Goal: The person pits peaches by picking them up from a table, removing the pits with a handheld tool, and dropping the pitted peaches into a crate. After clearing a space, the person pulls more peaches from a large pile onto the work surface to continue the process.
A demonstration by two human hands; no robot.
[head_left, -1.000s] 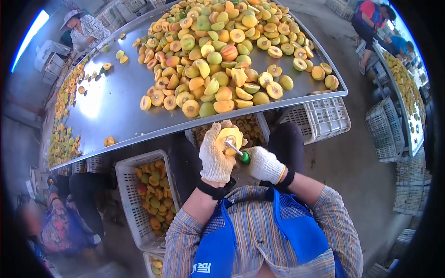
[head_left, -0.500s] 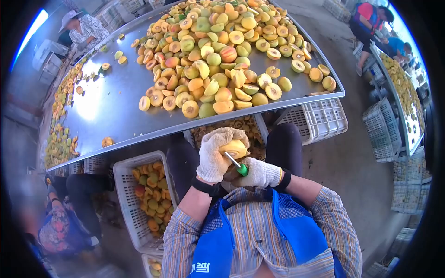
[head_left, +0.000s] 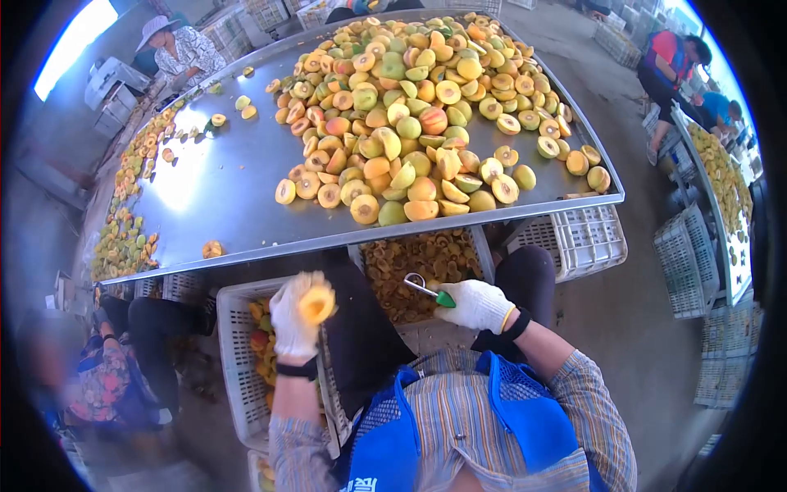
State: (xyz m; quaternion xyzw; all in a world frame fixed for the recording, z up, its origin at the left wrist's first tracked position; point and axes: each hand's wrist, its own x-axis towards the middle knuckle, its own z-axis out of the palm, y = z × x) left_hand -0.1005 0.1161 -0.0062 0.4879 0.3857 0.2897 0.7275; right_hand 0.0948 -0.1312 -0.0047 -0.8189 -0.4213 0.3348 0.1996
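Note:
My left hand (head_left: pixel 292 318), in a white knit glove, grips a yellow peach half (head_left: pixel 316 304) with a hollowed middle; it is somewhat blurred. Below that hand is a white crate (head_left: pixel 238 373) of peach pieces, partly hidden by my hand and forearm. My right hand (head_left: pixel 479 307), gloved too, is closed around the green handle of a pitting tool (head_left: pixel 443 298). The tool's metal loop points left, above a crate (head_left: pixel 485 246) of brown pits or scraps between my knees. Ahead, halved peaches (head_left: pixel 410 135) lie heaped on a metal table (head_left: pixel 238 197).
The table's raised metal edge (head_left: pixel 369 237) runs just beyond my hands. Another white crate (head_left: pixel 586 242) stands under its right corner. One person (head_left: pixel 184 57) works at the far left, another (head_left: pixel 106 369) sits near left, and others (head_left: pixel 668 66) work at a second table (head_left: pixel 721 180).
My left hand has moved left, from the tool to above the peach crate, carrying the peach half. My right hand has shifted slightly right with the tool, whose loop is now free of the fruit.

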